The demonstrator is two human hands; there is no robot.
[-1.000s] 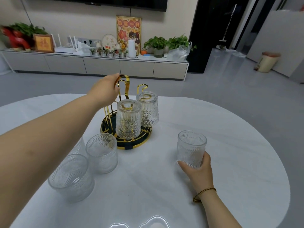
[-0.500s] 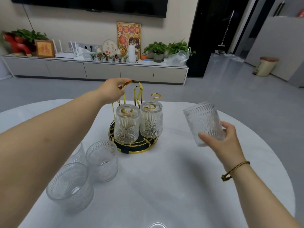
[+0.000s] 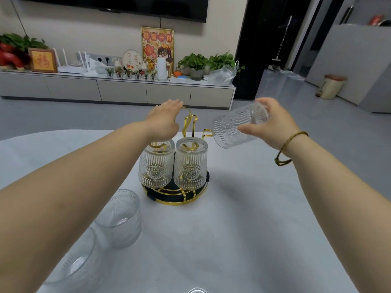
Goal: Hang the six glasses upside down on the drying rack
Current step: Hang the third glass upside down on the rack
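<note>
On the white table (image 3: 243, 218), two glasses (image 3: 173, 166) hang on the rack (image 3: 175, 199); the right hand (image 3: 273, 123) pinches a third glass (image 3: 234, 127), tilted, the left hand (image 3: 165, 119) closes on the rack's handle, others wait.

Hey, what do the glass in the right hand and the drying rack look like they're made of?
Held glass: clear pressed glass, by the look; the hand shows through its embossed ribs and arches.
Drying rack: probably metal wire with a shiny gold finish, going by its thin bright hooks; dark round base, material unclear.
</note>
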